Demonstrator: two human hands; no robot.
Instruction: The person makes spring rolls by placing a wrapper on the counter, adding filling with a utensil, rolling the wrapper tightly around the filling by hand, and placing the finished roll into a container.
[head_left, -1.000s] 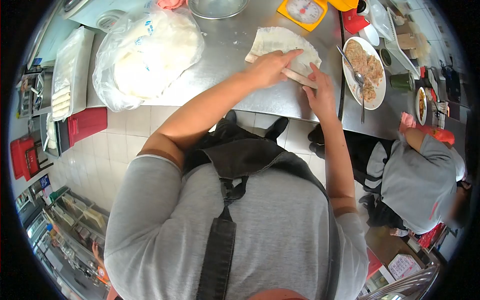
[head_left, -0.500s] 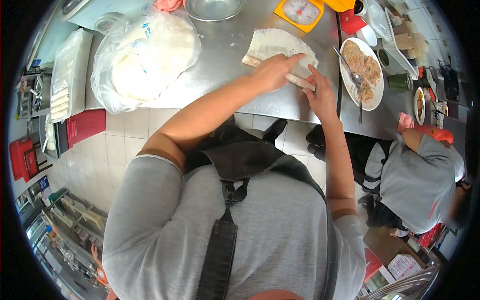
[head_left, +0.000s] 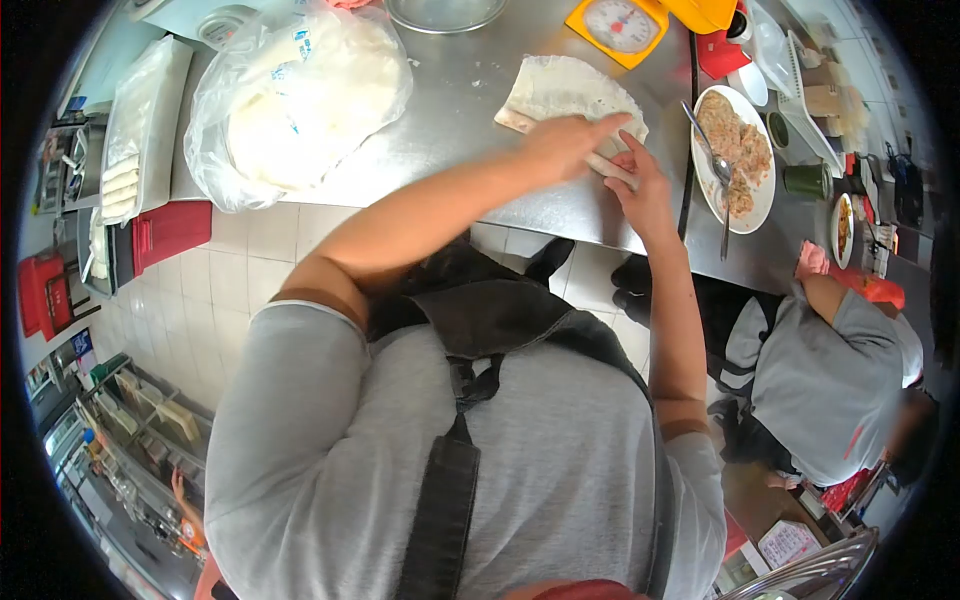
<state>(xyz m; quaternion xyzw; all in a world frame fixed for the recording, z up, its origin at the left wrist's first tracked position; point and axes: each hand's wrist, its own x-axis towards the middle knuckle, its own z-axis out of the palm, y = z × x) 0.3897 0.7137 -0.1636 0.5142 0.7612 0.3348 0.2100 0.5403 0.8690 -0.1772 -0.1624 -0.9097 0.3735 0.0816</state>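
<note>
A thin pale wrapper sheet (head_left: pixel 570 88) lies on the steel table, its near edge folded into a roll around filling. My left hand (head_left: pixel 562 148) is over the middle of the roll, index finger pointing right, the other fingers curled on the roll. At the roll's right end, my right hand (head_left: pixel 643 180) pinches it between thumb and fingers. Right of my hands is an oval white plate (head_left: pixel 765 190) of minced filling (head_left: pixel 735 140) with a metal spoon (head_left: pixel 722 170) in it.
A plastic bag of round wrappers (head_left: pixel 290 110) and a tray of rolls (head_left: pixel 125 150) are on the left. A yellow scale (head_left: pixel 655 45) and a metal bowl (head_left: pixel 447 14) stand at the back. Another person (head_left: pixel 830 370) is on the right, beyond the plate.
My left hand has slid right along the roll, closer to my right hand, uncovering more of the roll's left end. My right hand keeps its place at the right end. The view has shifted slightly.
</note>
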